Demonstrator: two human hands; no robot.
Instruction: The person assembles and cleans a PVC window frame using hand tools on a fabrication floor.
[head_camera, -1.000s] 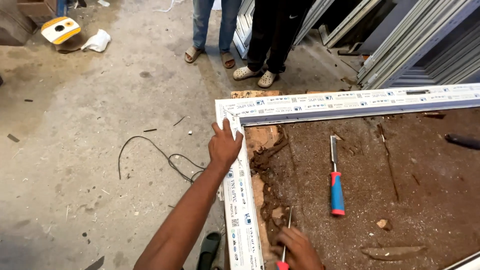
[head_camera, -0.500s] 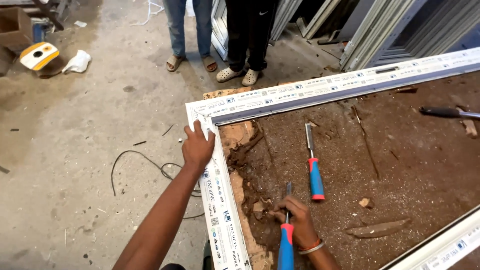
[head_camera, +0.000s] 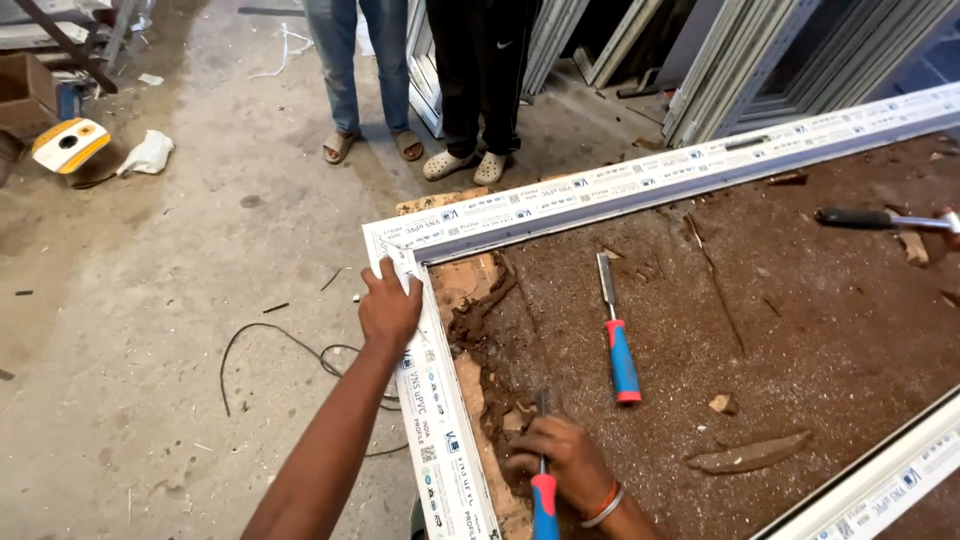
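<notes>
Left hand (head_camera: 389, 308) pressed flat, fingers spread, on the white frame (head_camera: 440, 400) near its corner, right hand (head_camera: 562, 462) gripping a red-and-blue chisel (head_camera: 543, 490) beside the frame's inner edge, second chisel (head_camera: 617, 335) lying on the brown board (head_camera: 800, 330), two people standing beyond.

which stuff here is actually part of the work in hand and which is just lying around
In use:
- white window frame, pressed near its corner by the left hand
- red-and-blue-handled tool, gripped by the right hand
- worn brown worktable under the frame

Lying about:
- spare chisel on the table
- black-handled tool at far right
- black cable on the floor
- yellow-and-white object on the floor
</notes>
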